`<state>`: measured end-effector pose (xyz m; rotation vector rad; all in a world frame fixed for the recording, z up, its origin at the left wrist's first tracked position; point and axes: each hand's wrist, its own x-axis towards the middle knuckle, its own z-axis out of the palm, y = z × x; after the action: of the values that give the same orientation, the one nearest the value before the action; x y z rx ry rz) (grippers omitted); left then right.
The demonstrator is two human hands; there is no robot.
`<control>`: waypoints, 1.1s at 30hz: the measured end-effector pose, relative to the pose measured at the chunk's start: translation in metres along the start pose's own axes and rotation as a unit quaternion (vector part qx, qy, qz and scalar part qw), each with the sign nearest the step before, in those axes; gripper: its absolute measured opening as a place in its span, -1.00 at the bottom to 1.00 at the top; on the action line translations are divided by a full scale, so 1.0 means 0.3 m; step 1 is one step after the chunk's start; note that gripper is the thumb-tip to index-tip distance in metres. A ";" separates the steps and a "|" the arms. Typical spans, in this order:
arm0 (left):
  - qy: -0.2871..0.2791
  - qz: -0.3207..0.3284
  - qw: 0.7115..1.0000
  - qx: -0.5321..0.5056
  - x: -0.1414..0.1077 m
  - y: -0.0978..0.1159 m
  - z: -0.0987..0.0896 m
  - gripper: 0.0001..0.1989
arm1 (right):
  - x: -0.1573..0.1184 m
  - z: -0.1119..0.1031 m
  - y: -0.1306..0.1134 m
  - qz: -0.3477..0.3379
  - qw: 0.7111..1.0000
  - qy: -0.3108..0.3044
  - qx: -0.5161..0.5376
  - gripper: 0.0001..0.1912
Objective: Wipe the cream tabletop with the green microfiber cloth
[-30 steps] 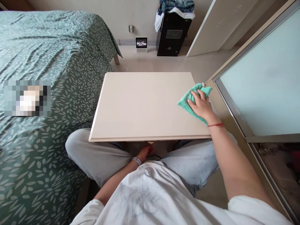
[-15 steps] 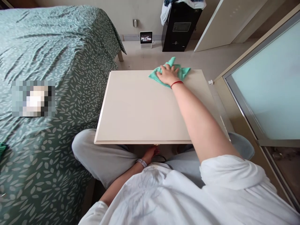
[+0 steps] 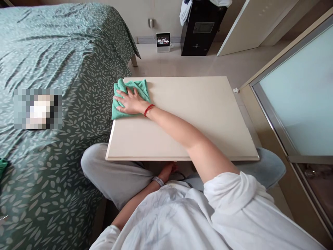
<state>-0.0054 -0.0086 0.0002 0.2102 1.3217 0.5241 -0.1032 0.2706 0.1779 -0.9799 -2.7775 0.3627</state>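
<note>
One right hand (image 3: 130,102), spread flat, presses a green cloth (image 3: 142,89); pushing too far could slip it off the bench (image 3: 187,104) below. I can't tell the left hand's (image 3: 169,169) grip.

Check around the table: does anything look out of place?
A small crumpled white scrap lies to the right of the table, apparently on the floor; it looks like stray litter. No spill shows.
</note>
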 end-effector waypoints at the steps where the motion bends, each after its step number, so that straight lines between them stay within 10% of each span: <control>1: -0.004 0.002 1.000 -0.005 -0.003 0.003 0.000 -0.76 | -0.029 0.002 -0.004 -0.024 1.000 -0.010 0.003 -0.26; 6: -0.008 0.002 1.000 -0.014 -0.021 0.020 0.005 -0.80 | -0.182 -0.054 0.094 -0.028 0.998 -0.049 0.008 -0.26; 12: -0.004 -0.002 1.000 -0.015 -0.020 0.022 0.004 -0.81 | -0.454 -0.202 0.402 0.208 0.978 -0.023 -0.011 -0.23; 19: -0.019 0.001 1.000 -0.009 -0.006 0.011 0.001 -0.80 | -0.873 -0.287 0.635 0.472 0.876 0.099 -0.013 -0.31; 26: -0.032 0.007 0.999 -0.010 -0.013 0.013 0.006 -0.80 | -0.904 -0.232 0.515 0.611 0.772 0.171 -0.021 -0.27; 33: -0.030 0.012 0.999 -0.013 -0.015 0.015 0.007 -0.80 | -0.593 -0.139 0.242 0.444 0.892 0.078 -0.047 -0.22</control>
<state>-0.0052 -0.0065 0.0067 0.2202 1.2541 0.5512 0.0867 0.2196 0.1825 -2.1540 -2.0460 0.2317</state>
